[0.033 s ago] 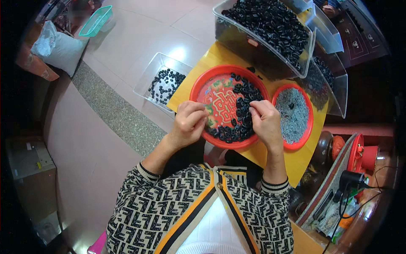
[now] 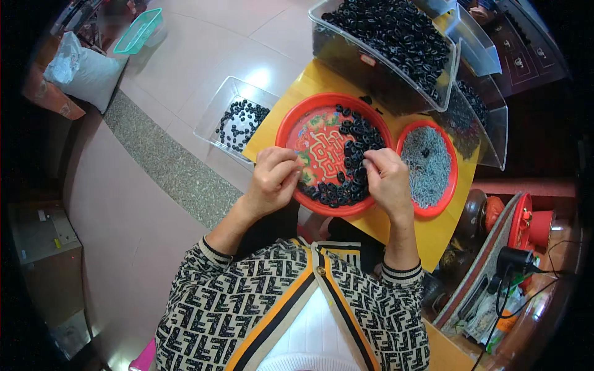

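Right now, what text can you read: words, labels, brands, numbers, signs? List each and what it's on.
Round red tray: large gold-outlined character design inside; not copied out.
Patterned cardigan: repeated dark letter-like motif; not copied out.
Clear bin of black pieces: small pale label, too small to read.
Brown box at left: small pale marks, too small to read.
Packets at lower right: too blurred to read.

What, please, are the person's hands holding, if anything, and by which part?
That cannot be told: the left hand and right hand curl over the red tray, hiding any small item.
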Motion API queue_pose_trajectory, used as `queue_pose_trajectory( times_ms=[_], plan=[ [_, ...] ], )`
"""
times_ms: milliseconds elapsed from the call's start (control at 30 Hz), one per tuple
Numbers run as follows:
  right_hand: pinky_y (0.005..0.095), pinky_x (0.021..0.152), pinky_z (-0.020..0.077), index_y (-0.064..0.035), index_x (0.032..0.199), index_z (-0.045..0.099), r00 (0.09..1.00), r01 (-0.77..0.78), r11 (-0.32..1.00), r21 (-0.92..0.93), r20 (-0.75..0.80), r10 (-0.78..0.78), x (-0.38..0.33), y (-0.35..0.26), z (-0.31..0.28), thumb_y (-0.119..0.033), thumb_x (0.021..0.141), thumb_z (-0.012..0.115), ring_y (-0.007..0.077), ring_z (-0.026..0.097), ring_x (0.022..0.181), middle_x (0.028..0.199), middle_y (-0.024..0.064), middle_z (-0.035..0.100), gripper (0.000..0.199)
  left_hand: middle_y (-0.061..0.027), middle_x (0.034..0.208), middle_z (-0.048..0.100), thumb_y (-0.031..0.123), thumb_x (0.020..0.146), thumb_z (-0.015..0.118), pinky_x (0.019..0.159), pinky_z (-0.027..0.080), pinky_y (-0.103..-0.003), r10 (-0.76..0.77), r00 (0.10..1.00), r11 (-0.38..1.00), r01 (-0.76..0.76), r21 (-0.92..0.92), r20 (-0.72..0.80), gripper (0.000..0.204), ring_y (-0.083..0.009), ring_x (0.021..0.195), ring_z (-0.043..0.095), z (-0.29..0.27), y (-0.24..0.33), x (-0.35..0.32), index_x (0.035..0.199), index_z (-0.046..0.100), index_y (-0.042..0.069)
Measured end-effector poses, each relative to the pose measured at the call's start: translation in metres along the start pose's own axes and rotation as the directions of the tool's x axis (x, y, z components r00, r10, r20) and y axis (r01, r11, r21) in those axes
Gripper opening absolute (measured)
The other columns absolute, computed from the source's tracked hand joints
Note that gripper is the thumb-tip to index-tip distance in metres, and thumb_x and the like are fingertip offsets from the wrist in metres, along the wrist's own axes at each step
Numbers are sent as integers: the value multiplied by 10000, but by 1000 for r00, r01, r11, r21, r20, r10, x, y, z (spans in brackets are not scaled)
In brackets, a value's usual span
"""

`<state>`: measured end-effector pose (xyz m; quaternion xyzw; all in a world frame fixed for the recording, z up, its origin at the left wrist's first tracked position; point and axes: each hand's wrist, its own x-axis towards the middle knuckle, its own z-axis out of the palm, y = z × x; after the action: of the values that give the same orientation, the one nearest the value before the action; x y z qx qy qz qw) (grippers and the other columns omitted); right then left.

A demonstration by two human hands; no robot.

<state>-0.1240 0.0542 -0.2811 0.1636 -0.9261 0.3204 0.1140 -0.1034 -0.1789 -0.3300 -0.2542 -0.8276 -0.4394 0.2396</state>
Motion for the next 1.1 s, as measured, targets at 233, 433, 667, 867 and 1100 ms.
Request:
queue_pose_trajectory(
  times_ms=[233,433,667,867,1100],
  plan=[
    [352,651,425,-35,760,591,993,47,992,-115,116,-33,-29,-8,-5,-4,649,608,273,497,738,728,97,501,116,-116,882,556,-51,618,626,713,414,-346,-54,998,995,55,-81,10,176,-272,815,534,-6,3,-7,768,547,0],
    [373,667,415,-19,689,570,972,122,964,-238,225,-67,-28,-20,11,-33,631,602,287,481,761,744,121,481,68,-126,884,559,-70,617,622,694,440,-328,-195,981,961,196,-197,24,177,-270,814,543,-12,7,-9,765,543,-12],
    [378,678,412,-17,693,568,966,117,959,-259,254,-49,-28,-18,20,-45,637,580,293,477,769,749,132,477,64,-114,862,558,-46,620,616,696,418,-339,-78,996,994,81,-78,37,163,-272,799,530,-10,8,0,765,557,1],
    [369,658,411,-7,741,579,994,67,995,-67,87,-61,-31,-12,14,-16,656,583,295,497,744,750,138,491,85,-59,765,518,15,607,605,662,360,-352,5,974,996,-24,82,227,133,-240,748,479,-4,12,17,733,587,55],
    [327,589,441,10,744,559,968,-250,909,333,111,226,-45,-17,0,-6,693,583,292,559,657,719,151,555,59,-57,724,506,72,634,635,658,367,-357,-6,917,993,-42,111,400,84,-244,742,487,25,22,35,699,582,62]
  ],
)
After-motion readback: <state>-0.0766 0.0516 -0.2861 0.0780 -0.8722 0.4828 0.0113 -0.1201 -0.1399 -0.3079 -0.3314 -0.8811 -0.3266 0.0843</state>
